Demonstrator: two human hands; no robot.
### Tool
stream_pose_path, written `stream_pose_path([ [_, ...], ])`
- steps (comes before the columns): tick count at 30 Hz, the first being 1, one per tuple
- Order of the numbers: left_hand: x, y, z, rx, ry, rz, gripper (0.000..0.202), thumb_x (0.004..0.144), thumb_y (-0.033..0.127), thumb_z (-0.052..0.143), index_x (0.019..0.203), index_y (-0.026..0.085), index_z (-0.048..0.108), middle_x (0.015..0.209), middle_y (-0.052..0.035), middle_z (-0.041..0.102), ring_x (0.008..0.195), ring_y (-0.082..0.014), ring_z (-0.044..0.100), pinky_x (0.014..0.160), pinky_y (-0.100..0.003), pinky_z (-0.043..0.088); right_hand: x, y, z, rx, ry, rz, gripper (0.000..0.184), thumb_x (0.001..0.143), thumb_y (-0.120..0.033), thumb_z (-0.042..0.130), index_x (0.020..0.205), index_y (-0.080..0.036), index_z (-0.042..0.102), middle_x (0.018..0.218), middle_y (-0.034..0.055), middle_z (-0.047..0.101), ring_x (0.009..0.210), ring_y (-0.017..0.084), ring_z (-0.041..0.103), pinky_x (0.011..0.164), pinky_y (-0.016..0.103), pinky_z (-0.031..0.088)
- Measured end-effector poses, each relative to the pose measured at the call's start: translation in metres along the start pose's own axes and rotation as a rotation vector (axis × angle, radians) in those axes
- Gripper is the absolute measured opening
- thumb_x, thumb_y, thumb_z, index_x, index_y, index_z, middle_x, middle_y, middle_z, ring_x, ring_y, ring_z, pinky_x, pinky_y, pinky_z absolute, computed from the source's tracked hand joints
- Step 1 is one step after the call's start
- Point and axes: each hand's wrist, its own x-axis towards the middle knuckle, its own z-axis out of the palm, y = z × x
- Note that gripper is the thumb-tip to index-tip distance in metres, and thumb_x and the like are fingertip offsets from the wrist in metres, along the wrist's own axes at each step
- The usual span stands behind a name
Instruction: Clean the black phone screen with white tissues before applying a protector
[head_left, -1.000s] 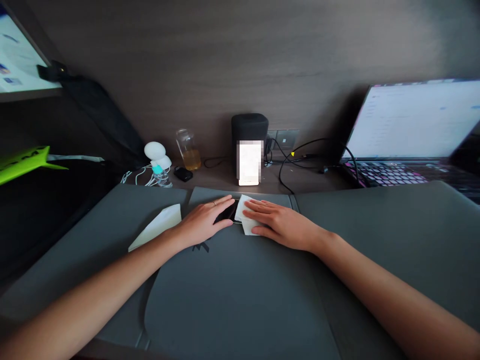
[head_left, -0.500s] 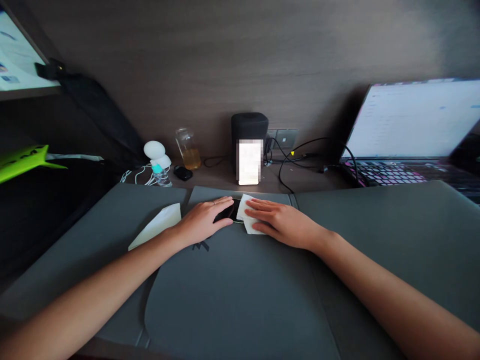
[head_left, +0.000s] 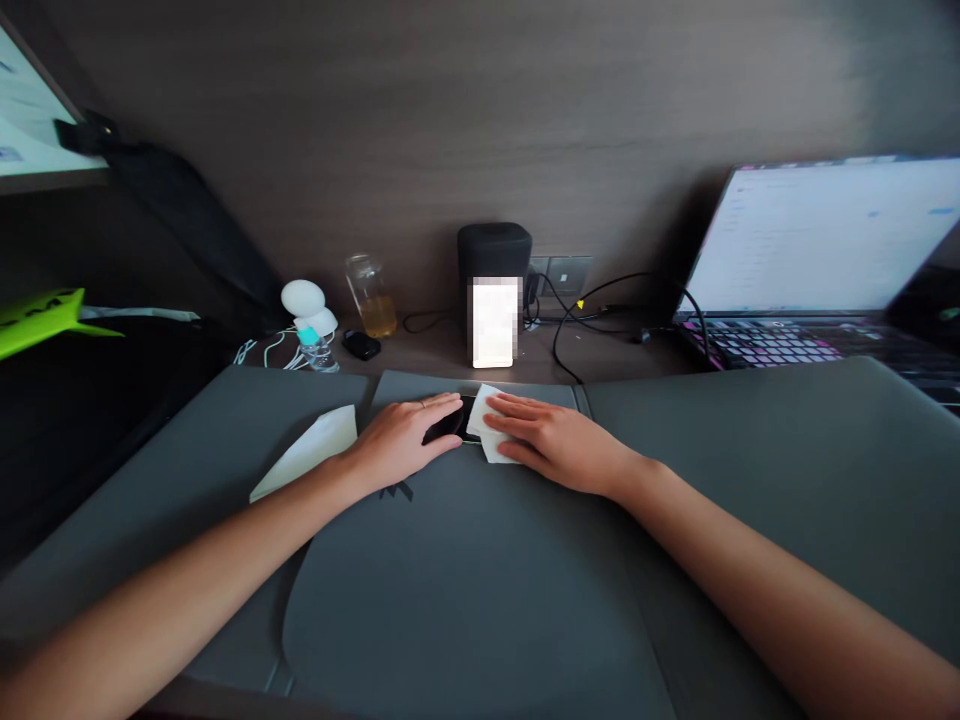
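A dark, glossy smartphone lies flat on the grey mat, its ends partly hidden by my hands. My left hand grips its left end, fingers along the far edge and thumb along the near edge. A folded white tissue is spread over the phone's right part. My right hand holds this tissue under its nearly flat fingers, pressing it down. Beside my left wrist lies another folded white sheet, partly behind the forearm.
Behind the mat stand a black speaker and a bright, blurred-out upright panel. A glass bottle, a small clear bottle, a white round device and a black key fob are left. Cables and an open laptop are right.
The whole view has shifted slightly. The tissue and my right hand sit a touch further left on the phone; my left hand keeps its hold.
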Motion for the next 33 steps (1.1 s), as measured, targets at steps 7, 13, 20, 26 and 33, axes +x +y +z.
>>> stream_pose_path([
  [7, 0.0012, -0.0006, 0.0013, -0.021, 0.004, -0.001, 0.046, 0.092, 0.04, 0.06, 0.135, 0.023, 0.055, 0.14, -0.0039, 0.056, 0.127, -0.0226, 0.056, 0.108, -0.039, 0.045, 0.0079, -0.0064, 0.0073, 0.034, 0.021, -0.019, 0.043, 0.099, -0.032, 0.05, 0.138, -0.014, 0.052, 0.15, 0.0131, 0.044, 0.141, 0.026, 0.038, 0.117, 0.046, 0.036],
  [13, 0.0018, -0.0023, 0.0006, -0.047, 0.002, 0.005, 0.045, 0.092, 0.039, 0.061, 0.135, 0.025, 0.053, 0.14, -0.0035, 0.057, 0.125, -0.0225, 0.057, 0.107, -0.039, 0.045, 0.0044, -0.0006, 0.0015, 0.083, -0.004, 0.025, 0.036, 0.1, -0.03, 0.047, 0.132, -0.02, 0.059, 0.146, 0.0079, 0.049, 0.135, 0.024, 0.046, 0.113, 0.044, 0.042],
  [20, 0.0013, -0.0042, 0.0034, -0.02, 0.028, -0.027, 0.051, 0.09, 0.041, 0.064, 0.136, 0.023, 0.051, 0.141, -0.0072, 0.055, 0.134, -0.0245, 0.047, 0.111, -0.042, 0.04, 0.0046, -0.0017, -0.0003, 0.076, -0.032, 0.032, 0.037, 0.101, -0.029, 0.045, 0.132, -0.015, 0.059, 0.146, 0.011, 0.049, 0.136, 0.024, 0.045, 0.113, 0.043, 0.041],
  [26, 0.0003, -0.0028, 0.0044, -0.007, 0.055, -0.098, 0.051, 0.087, 0.043, 0.067, 0.133, 0.025, 0.054, 0.139, -0.0081, 0.057, 0.129, -0.0267, 0.052, 0.108, -0.044, 0.042, 0.0047, -0.0024, -0.0004, 0.076, -0.013, 0.034, 0.035, 0.1, -0.029, 0.047, 0.131, -0.02, 0.06, 0.145, 0.0087, 0.05, 0.134, 0.024, 0.048, 0.11, 0.044, 0.044],
  [33, 0.0018, -0.0046, 0.0016, -0.045, 0.009, -0.112, 0.054, 0.086, 0.043, 0.067, 0.136, 0.027, 0.052, 0.141, -0.0063, 0.055, 0.129, -0.0258, 0.052, 0.108, -0.042, 0.042, 0.0074, -0.0017, 0.0045, 0.073, -0.016, -0.019, 0.04, 0.1, -0.03, 0.047, 0.137, -0.017, 0.054, 0.149, 0.0098, 0.044, 0.139, 0.023, 0.04, 0.116, 0.044, 0.038],
])
